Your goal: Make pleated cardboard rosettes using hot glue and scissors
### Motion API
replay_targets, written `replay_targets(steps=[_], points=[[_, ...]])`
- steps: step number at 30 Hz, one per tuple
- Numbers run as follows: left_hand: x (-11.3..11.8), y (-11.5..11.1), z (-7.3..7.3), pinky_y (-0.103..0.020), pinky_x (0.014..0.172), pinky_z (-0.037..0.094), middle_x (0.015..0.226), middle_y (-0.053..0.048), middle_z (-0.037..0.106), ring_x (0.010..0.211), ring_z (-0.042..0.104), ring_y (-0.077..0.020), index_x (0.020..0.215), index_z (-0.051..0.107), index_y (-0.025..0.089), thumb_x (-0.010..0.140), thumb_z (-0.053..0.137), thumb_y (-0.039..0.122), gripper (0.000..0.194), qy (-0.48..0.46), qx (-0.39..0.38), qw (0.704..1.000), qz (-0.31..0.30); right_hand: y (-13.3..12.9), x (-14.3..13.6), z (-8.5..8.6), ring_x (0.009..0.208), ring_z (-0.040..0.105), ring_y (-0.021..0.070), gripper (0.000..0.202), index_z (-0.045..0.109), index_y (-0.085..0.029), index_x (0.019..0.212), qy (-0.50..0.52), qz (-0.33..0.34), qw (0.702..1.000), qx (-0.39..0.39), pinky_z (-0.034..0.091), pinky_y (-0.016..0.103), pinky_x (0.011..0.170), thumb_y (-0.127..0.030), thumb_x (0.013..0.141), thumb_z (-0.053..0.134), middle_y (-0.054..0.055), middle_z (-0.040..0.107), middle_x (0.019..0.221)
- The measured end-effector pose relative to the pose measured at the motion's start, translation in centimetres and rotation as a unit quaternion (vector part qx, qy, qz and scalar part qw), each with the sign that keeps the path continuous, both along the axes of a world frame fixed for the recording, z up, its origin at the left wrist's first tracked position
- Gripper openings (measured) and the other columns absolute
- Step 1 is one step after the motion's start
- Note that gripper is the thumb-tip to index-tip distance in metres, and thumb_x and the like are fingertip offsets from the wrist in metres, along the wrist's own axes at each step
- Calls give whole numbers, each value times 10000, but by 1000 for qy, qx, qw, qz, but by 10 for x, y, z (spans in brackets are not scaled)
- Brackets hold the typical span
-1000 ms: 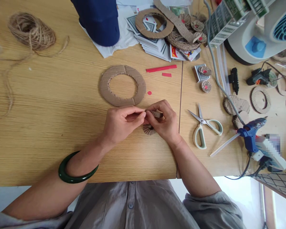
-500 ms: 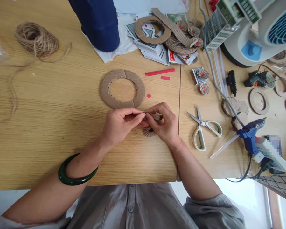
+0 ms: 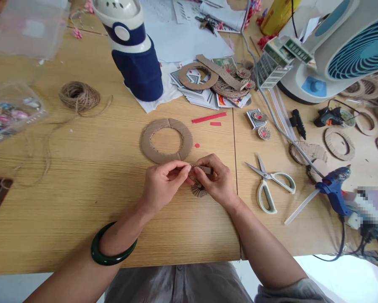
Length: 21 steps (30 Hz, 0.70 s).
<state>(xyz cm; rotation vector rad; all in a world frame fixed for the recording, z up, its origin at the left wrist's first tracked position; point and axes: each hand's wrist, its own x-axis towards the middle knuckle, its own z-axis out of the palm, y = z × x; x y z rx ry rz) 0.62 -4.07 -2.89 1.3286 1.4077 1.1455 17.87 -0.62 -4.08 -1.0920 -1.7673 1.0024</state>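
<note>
My left hand and my right hand meet fingertip to fingertip, both pinching a narrow corrugated cardboard strip that is mostly hidden by the fingers. Just below them a pleated cardboard rosette lies partly covered by my right hand. Beyond my left hand a flat cardboard ring rests on the table. A small red paper dot, a short red piece and a longer red strip lie past my hands.
Open scissors and a blue glue gun lie to the right. Farther back stand a blue bottle and a fan, with playing cards between. Twine and a clear box of beads are at the left.
The view has tilted upward and shifted left, bringing the bead box and the bottle's top into sight. Both hands keep nearly the same pinch on the strip.
</note>
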Motion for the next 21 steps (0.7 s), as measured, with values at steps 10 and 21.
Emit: replay_targets(steps=[10, 21], points=[[1, 1, 4, -195, 570, 565, 723, 10, 796, 600, 737, -137, 898, 735, 204, 927, 647, 236, 98, 89, 68, 994, -13, 0, -1, 0, 793, 650, 149, 74, 645, -213, 884, 17, 13, 1000, -18, 534, 272, 664, -263, 925, 680, 26, 677, 859], [2, 1, 0, -197, 620, 557, 761, -3, 796, 620, 705, -122, 885, 760, 198, 927, 646, 233, 127, 144, 113, 983, 8, 2, 0, 2, 796, 648, 151, 66, 663, -216, 891, -3, 29, 998, 57, 549, 298, 724, -237, 953, 653, 23, 697, 827]])
